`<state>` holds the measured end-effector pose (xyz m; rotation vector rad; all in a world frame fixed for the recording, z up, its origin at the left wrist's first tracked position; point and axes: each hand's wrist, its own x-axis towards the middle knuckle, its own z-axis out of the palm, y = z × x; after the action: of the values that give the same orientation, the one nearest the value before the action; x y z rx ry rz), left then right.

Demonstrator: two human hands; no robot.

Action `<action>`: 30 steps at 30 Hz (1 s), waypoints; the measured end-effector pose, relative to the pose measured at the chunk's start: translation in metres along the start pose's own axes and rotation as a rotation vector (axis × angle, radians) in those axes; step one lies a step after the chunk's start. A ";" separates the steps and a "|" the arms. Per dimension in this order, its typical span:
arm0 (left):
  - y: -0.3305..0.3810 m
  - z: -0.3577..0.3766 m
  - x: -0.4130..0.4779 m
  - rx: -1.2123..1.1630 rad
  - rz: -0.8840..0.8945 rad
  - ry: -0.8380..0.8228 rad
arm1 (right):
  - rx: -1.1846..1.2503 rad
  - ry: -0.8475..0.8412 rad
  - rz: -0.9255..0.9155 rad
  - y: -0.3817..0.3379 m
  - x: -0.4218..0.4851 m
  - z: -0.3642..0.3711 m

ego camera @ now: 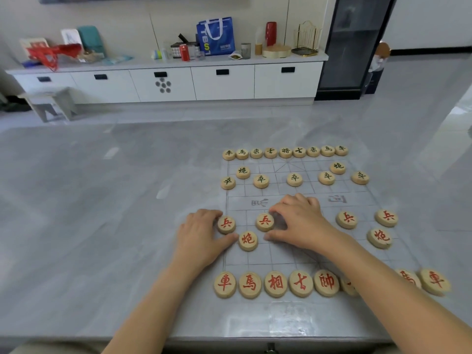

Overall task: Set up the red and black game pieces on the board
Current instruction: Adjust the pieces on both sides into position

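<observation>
The pale game board [281,256] lies on the grey table, right of centre. Black-lettered pieces fill its far side: a back row [285,152], two cannons and several soldiers [294,179]. Red-lettered pieces line the near row [275,284], partly hidden by my right forearm. My left hand [200,235] pinches the leftmost red soldier [226,224] between finger and thumb, just above the left red cannon [248,240]. My right hand [300,222] curls its fingers and thumb round the second red soldier [264,222]. Two more red soldiers [346,219] and a red cannon [379,238] stand at right.
The grey table [89,226] stretches wide to the left of the board; its near edge runs along the bottom of the view. Beyond it stand a small stool [48,103] and a white cabinet [166,83] holding bags, cans and jars.
</observation>
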<state>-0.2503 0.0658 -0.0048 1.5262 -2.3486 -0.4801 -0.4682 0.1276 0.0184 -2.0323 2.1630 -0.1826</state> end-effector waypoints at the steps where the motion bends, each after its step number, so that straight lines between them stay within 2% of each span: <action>1: 0.000 0.002 0.001 0.017 0.013 0.011 | -0.001 -0.007 0.004 -0.001 0.001 0.001; 10: -0.008 0.007 0.002 -0.070 0.054 0.054 | 0.012 0.022 0.001 -0.002 0.003 0.003; 24: -0.010 0.002 0.001 -0.097 0.072 0.023 | 0.020 -0.001 0.005 -0.002 0.000 0.000; 30: -0.021 -0.002 -0.017 -0.177 0.134 0.018 | 0.140 0.008 -0.128 -0.023 -0.011 -0.001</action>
<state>-0.2260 0.0734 -0.0131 1.2805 -2.3074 -0.6203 -0.4454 0.1370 0.0249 -2.0931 1.9648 -0.3488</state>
